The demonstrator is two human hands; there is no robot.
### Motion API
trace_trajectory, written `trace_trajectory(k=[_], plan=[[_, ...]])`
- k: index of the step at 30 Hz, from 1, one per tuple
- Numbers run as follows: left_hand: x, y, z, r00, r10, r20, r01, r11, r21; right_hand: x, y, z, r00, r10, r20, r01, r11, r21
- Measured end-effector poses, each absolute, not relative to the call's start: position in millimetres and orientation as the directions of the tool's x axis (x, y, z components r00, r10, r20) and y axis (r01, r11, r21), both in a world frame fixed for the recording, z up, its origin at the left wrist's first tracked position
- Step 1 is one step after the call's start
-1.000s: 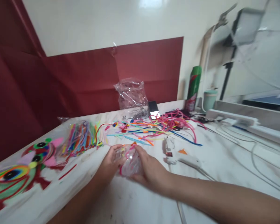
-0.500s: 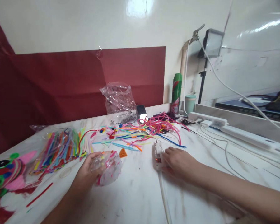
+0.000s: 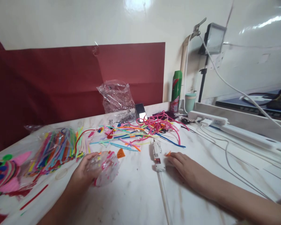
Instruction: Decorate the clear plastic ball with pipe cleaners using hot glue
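Note:
My left hand (image 3: 84,168) is closed around a clear, rounded plastic piece with pink trim (image 3: 107,167), held over the table. Just right of the glue gun (image 3: 157,154), my right hand (image 3: 184,164) pinches a small orange piece (image 3: 168,153) at its fingertips. The white glue gun lies on the table, tip pointing away from me, with a red-lit switch and a white cord trailing towards me. Between the hands, near the plastic piece, lies another orange piece (image 3: 120,153).
Bundled pipe cleaners (image 3: 58,150) and a colourful craft figure (image 3: 4,175) lie at left. Loose pipe cleaners and pink cord (image 3: 159,125) spread across the back, near a phone (image 3: 140,112) and a green can (image 3: 176,90). White power strips (image 3: 253,134) and cables are at right.
My right hand has drawn away from the glue gun to the right, and an orange piece now shows at its fingertips. My left hand keeps hold of the plastic piece. The view has shifted slightly.

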State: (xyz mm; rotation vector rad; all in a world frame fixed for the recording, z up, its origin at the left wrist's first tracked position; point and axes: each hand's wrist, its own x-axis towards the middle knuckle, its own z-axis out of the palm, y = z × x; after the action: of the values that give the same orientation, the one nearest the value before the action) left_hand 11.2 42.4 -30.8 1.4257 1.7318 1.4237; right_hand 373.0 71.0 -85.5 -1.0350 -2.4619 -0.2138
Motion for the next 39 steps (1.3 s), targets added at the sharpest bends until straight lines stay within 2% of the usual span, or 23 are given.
trace_trajectory(k=[3, 6, 10, 15, 18, 22, 26, 30, 33, 36, 39], plan=[[8, 42, -30, -0.308, 0.932, 0.189, 0.368, -0.067, 0.928, 400, 86, -83, -0.529, 0.642, 0.555, 0.775, 0.632, 0.008], [10, 40, -28, -0.304, 0.937, 0.172, 0.330, -0.065, 0.942, 436, 109, -76, -0.288, 0.741, 0.607, 0.921, 0.388, -0.037], [15, 38, -26, -0.325, 0.928, 0.179, 0.312, -0.074, 0.947, 468, 130, -79, -0.192, 0.785, 0.588, 0.959, 0.277, -0.056], [12, 41, -26, -0.298, 0.941, 0.161, 0.335, -0.055, 0.940, 473, 135, -90, -0.228, 0.816, 0.532, 0.951, 0.303, -0.057], [7, 45, -30, -0.283, 0.946, 0.155, 0.311, -0.062, 0.948, 463, 137, -80, -0.273, 0.802, 0.531, 0.934, 0.353, -0.052], [6, 47, -34, -0.276, 0.948, 0.159, 0.290, -0.076, 0.954, 419, 150, -54, -0.393, 0.743, 0.542, 0.859, 0.507, -0.074], [8, 43, -33, -0.255, 0.954, 0.156, 0.299, -0.075, 0.951, 342, 177, -51, -0.507, 0.690, 0.517, 0.726, 0.664, -0.175], [9, 41, -36, -0.255, 0.945, 0.207, 0.270, -0.136, 0.953, 284, 213, -59, -0.512, 0.699, 0.500, 0.624, 0.702, -0.342], [7, 43, -40, -0.265, 0.938, 0.225, 0.254, -0.157, 0.954, 273, 241, -48, -0.368, 0.735, 0.570, 0.552, 0.666, -0.502], [5, 47, -44, -0.271, 0.937, 0.219, 0.256, -0.150, 0.955, 282, 265, -21, -0.103, 0.755, 0.648, 0.430, 0.621, -0.655], [2, 50, -45, -0.257, 0.944, 0.209, 0.271, -0.137, 0.953, 292, 283, 13, 0.122, 0.723, 0.679, 0.241, 0.643, -0.727]])
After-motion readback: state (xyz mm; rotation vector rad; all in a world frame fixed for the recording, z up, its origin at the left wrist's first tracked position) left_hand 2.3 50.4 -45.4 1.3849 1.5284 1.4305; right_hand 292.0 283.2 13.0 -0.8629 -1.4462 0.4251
